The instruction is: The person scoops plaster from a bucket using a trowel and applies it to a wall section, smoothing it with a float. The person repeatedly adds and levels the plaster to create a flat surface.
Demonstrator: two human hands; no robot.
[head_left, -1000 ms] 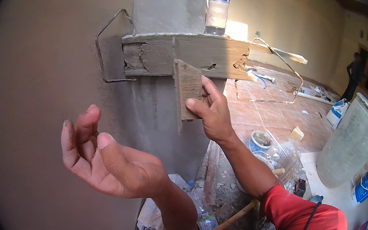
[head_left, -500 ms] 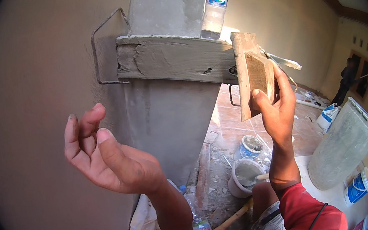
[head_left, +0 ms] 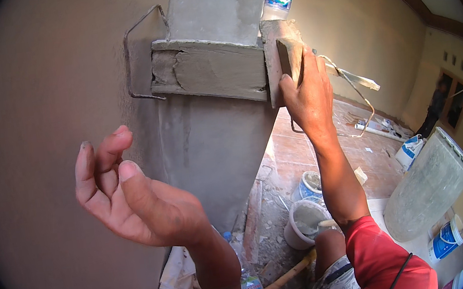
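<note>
My right hand (head_left: 311, 91) grips the block handle of a wooden plastering float (head_left: 272, 61). The float stands upright at the right part of a mortar-covered horizontal band (head_left: 213, 68) and looks to be against its face. This band runs around a grey plastered column (head_left: 215, 152). Wet-looking mortar with ridges and a crack covers the band's left part. My left hand (head_left: 148, 195), palm up with loosely curled fingers apart, holds nothing in front of the wall and column. A bent metal rod clamp (head_left: 128, 59) hooks onto the band's left end.
A plastic water bottle (head_left: 278, 0) stands behind the float. Below are a mortar bucket (head_left: 292, 235), a smaller bucket (head_left: 308, 184), a wooden handle (head_left: 280, 280) and rubble. To the right are a grey translucent cylinder (head_left: 422, 190) and a blue-white pail (head_left: 446, 239). A person (head_left: 433, 105) stands far right.
My right hand has carried the float left and slightly up, over the right part of the band. The left hand stays nearly in place, and the view has shifted slightly.
</note>
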